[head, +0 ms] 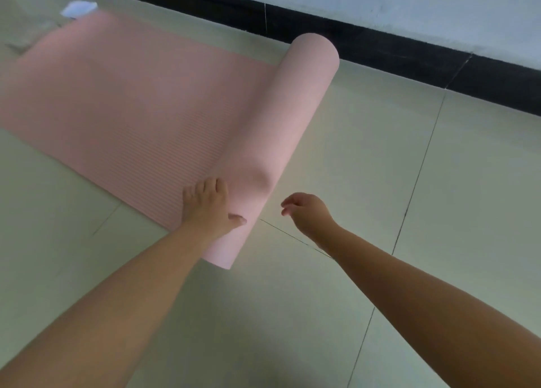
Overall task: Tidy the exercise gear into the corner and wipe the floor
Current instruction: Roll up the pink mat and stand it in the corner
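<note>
A pink ribbed exercise mat lies on the pale tiled floor, its right part wound into a thick roll that runs from the wall side toward me. My left hand rests flat on the mat at the near end of the roll, fingers spread, thumb against the roll. Just right of the roll's near end, my right hand hovers over the floor with fingers loosely curled, holding nothing and apart from the mat.
A white cloth lies on the floor beyond the mat's far left end. A black skirting board runs along the foot of the white wall at the back. Pale floor tiles stretch right of the roll.
</note>
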